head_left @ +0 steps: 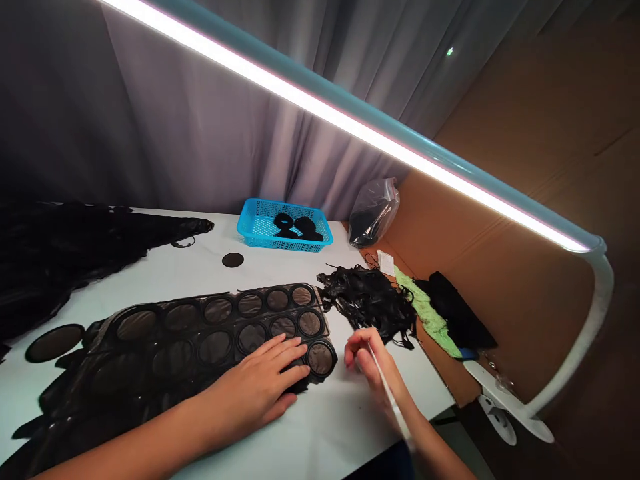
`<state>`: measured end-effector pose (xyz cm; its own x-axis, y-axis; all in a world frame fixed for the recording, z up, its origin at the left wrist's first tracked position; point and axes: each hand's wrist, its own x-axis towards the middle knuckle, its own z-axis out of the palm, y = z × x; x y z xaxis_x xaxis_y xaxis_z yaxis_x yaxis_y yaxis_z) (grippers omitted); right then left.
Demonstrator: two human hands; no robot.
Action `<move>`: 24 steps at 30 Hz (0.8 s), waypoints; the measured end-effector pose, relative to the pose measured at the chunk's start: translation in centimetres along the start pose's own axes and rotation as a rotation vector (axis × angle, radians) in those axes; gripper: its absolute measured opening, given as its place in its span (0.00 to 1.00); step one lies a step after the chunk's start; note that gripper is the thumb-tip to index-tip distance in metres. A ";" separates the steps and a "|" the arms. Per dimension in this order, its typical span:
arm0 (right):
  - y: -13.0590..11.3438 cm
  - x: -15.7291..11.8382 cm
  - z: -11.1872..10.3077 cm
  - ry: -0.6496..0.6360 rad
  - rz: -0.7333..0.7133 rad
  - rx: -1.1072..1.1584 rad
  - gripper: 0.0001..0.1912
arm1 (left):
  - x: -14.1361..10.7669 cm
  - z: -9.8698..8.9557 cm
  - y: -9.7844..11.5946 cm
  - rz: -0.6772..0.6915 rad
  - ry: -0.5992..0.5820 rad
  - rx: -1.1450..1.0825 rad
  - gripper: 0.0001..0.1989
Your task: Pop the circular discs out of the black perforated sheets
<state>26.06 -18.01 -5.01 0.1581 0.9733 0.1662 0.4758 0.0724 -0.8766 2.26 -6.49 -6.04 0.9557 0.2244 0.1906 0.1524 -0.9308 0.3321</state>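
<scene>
My left hand (273,373) lies flat, fingers stretched out, on a dark, shiny sheet (195,347) patterned with rows of round rings. Its fingertips reach close to the ring at the sheet's near right corner. Just right of that corner, my right hand (367,357) is closed with curled fingers. A long, thin white tool (393,397) runs from those fingers back along the wrist; its exact kind and its tip cannot be made out. Beyond the right hand is a tangled heap of black strips (367,297).
A blue basket (245,237) with black pieces stands at the back. Dark discs lie beside the sheet (55,343) and before the basket (233,260). Black material (75,247) spreads left. A clear bag (375,210), green cloth (427,317) and lamp (595,320) are right.
</scene>
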 end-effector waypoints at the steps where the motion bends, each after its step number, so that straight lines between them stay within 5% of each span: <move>1: -0.2 0.0 0.2 -0.004 0.063 0.075 0.21 | 0.0 0.1 0.1 0.011 -0.007 0.011 0.20; 5: -0.9 0.7 0.8 -0.081 0.196 0.157 0.30 | 0.1 0.6 0.4 0.036 -0.007 0.045 0.20; 12: -0.6 1.5 1.6 -0.158 0.284 0.176 0.09 | -0.1 2.3 0.2 0.026 0.046 0.074 0.23; 24: -1.4 1.5 1.7 -0.155 0.134 0.032 0.10 | 0.1 2.3 0.6 0.008 0.053 0.079 0.21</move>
<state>24.13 -16.26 -4.30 0.0818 0.9964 -0.0224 0.4313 -0.0556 -0.9005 3.04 -7.68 -7.98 0.9427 0.2295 0.2420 0.1659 -0.9522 0.2566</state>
